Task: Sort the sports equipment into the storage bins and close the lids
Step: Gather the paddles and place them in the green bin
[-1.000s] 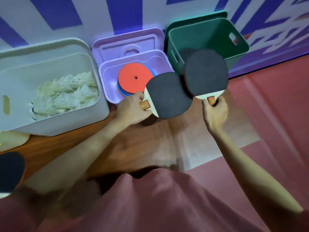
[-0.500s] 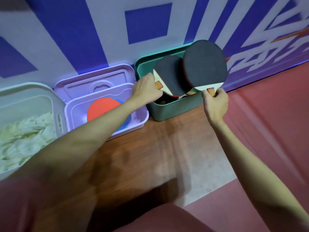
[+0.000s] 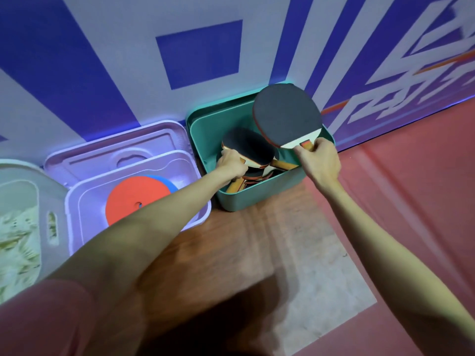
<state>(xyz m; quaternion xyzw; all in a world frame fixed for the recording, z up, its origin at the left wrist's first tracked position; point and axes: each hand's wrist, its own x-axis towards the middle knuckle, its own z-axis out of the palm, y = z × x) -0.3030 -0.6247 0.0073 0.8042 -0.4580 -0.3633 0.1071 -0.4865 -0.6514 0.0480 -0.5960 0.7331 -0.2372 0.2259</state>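
A green bin (image 3: 259,199) stands open against the wall with several table tennis paddles lying inside. My left hand (image 3: 231,164) reaches down into the bin, shut on the handle of a black-faced paddle (image 3: 248,147) that rests on the pile. My right hand (image 3: 320,163) grips the handle of a second black paddle (image 3: 286,115), held upright above the bin's right rim.
A lilac bin (image 3: 200,217) to the left holds flat red and blue discs (image 3: 136,196); its lid (image 3: 115,152) leans behind it. A white bin (image 3: 55,201) of shuttlecocks (image 3: 15,242) is at far left. Wooden floor and red mat lie in front.
Both hands moved the paddles from in front of the bins toward the green bin. The left paddle has dropped inside the bin; the right paddle stays raised over the rim.
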